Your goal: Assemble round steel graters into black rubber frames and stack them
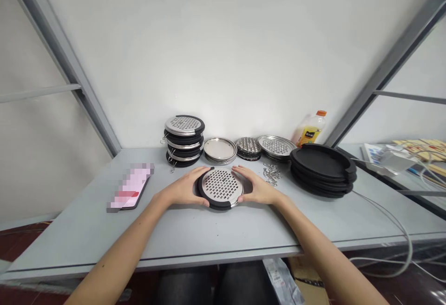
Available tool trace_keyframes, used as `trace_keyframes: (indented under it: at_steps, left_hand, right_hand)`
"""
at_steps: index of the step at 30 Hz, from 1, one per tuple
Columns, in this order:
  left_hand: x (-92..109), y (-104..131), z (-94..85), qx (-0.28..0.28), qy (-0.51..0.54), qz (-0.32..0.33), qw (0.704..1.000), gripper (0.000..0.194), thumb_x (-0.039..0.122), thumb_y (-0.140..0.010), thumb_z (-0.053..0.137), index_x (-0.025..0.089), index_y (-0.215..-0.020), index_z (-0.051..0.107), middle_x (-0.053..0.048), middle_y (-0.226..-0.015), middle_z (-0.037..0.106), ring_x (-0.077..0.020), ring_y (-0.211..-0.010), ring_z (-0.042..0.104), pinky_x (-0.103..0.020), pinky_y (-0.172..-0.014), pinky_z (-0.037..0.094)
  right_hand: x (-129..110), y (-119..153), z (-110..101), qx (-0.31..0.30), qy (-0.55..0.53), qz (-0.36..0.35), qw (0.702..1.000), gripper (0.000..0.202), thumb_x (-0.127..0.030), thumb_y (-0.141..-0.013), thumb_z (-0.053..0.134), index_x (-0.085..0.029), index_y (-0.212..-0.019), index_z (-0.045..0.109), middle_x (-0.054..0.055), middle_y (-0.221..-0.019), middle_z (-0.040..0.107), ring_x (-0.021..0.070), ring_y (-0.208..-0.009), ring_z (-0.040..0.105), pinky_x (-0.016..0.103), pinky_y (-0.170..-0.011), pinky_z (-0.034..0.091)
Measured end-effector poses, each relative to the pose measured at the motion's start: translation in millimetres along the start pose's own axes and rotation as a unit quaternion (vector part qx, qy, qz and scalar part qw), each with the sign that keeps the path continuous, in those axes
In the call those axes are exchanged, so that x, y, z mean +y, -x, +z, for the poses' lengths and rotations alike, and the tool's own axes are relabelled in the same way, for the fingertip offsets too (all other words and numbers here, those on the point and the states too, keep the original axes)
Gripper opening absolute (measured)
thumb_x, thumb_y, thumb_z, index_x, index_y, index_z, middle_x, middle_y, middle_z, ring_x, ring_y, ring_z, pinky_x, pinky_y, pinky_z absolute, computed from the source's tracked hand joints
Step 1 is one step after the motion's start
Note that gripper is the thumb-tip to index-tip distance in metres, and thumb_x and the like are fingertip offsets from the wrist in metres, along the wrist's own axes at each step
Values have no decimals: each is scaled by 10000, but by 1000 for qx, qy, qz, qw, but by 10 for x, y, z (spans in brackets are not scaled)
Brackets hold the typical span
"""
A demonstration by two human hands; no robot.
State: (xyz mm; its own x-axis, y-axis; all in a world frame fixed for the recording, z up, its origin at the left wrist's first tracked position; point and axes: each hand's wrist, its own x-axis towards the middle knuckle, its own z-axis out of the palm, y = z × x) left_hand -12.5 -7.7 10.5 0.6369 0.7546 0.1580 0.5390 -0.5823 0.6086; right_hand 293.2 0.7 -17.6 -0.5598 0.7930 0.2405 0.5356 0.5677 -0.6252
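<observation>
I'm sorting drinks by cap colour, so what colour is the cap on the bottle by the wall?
The cap is orange, seen in the head view.

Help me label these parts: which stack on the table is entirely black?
The rightmost stack, in front of the orange-capped bottle; the other stacks all show silver metal.

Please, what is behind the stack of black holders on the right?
An orange-capped bottle stands behind the black stack; its base, and anything else low there, is covered.
</observation>
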Motion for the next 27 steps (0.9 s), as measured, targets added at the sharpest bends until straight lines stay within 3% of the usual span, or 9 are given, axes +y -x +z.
trace_keyframes:
  at_steps: [6, 17, 27]
  left_hand:
    - [12, 30, -43, 10, 17, -3, 1000, 1062, 543, -572, 815, 257, -1459, 306, -97, -1495, 373, -330, -1360, 356, -479, -1126, 287]
    - [-27, 4, 2, 29, 76, -9, 997, 1029, 481, -533, 855, 267, -1424, 387, -93, -1446, 451, -337, -1328, 409, -493, -1112, 303]
    - [-39, -5, -6, 9, 59, -3, 998, 952, 487, -542, 847, 244, -1378, 461, -105, -1453, 439, -320, -1345, 390, -490, -1129, 283]
  right_hand:
    - [28, -3, -19, -37, 21, 22, 999, 1073, -622, -589, 759, -141, -1453, 340, 189, -1506, 314, 359, -1421, 202, 564, -1143, 197]
    - [60, -7, 68, 11, 24, -32, 999, 993, -607, -589, 769, -161, -1407, 428, 190, -1460, 399, 367, -1342, 377, 551, -1110, 280]
    - [-33, 16, -19, -6, 35, -34, 999, 1001, -602, -565, 785, -148, -1391, 447, 197, -1446, 416, 372, -1359, 342, 554, -1114, 268]
